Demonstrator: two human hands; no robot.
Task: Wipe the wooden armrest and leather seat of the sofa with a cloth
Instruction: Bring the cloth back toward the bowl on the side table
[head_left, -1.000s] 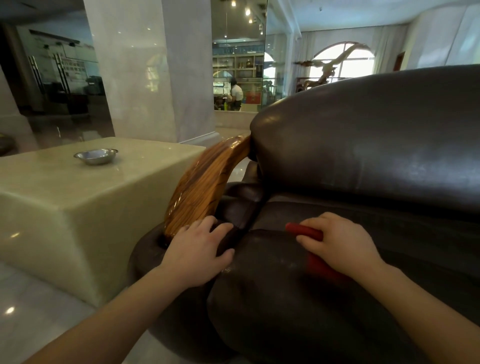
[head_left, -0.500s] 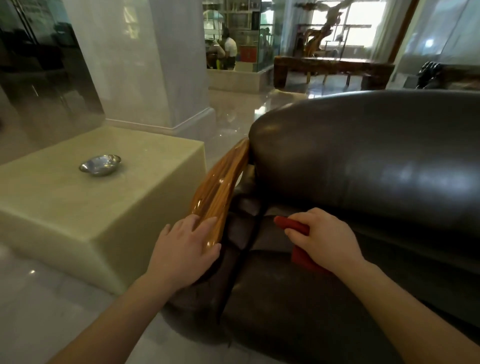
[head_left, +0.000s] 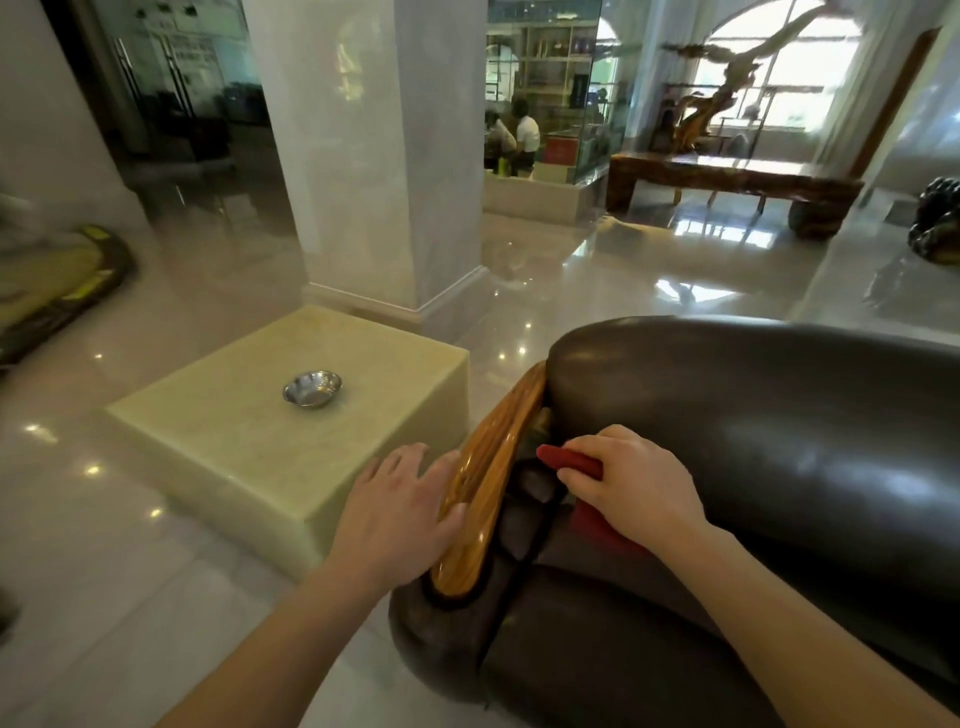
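The dark leather sofa (head_left: 753, 415) fills the lower right. Its glossy wooden armrest (head_left: 493, 467) curves along the left side. My left hand (head_left: 395, 514) lies flat against the outer face of the armrest, fingers spread, thumb on the wood. My right hand (head_left: 628, 488) grips a red cloth (head_left: 571, 460) and presses it into the gap between the armrest and the leather backrest. Part of the cloth also shows under my palm, on the seat cushion (head_left: 623, 649).
A pale stone block table (head_left: 260, 447) stands left of the sofa with a small metal bowl (head_left: 311, 388) on it. A white pillar (head_left: 363, 156) rises behind. Glossy floor surrounds everything; a wooden bench (head_left: 727, 179) and seated people are far back.
My view has risen and tilted down. My left hand slid from the leather corner onto the armrest's outer side. My right hand moved the red cloth up the seat toward the armrest.
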